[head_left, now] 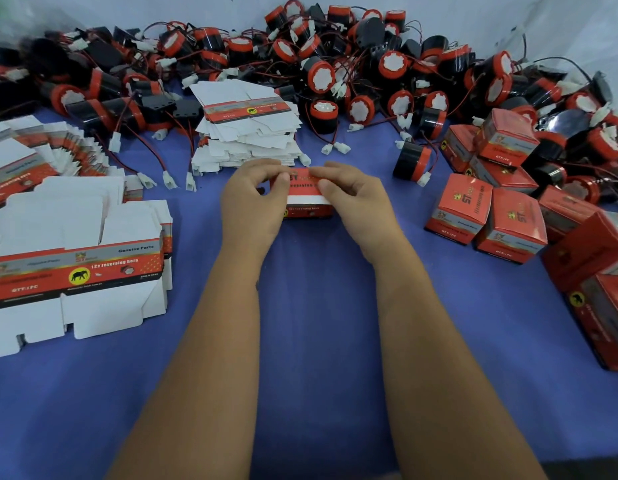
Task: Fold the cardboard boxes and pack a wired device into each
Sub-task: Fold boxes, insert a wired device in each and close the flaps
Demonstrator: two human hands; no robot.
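Note:
A small red cardboard box (308,195) with printed lettering stands on the blue table between my hands. My left hand (253,199) grips its left side, thumb and fingers curled over the top flap. My right hand (350,195) pinches the right side of the same flap. A white strip of the flap shows below the red lid. Whether a device is inside is hidden. A big heap of black-and-red wired devices (321,74) with white plugs fills the back of the table.
A stack of flat unfolded boxes (248,133) lies just behind my hands. More flat boxes (75,271) are piled at the left. Several closed red boxes (487,216) sit at the right. A loose device (411,161) lies right of my hands.

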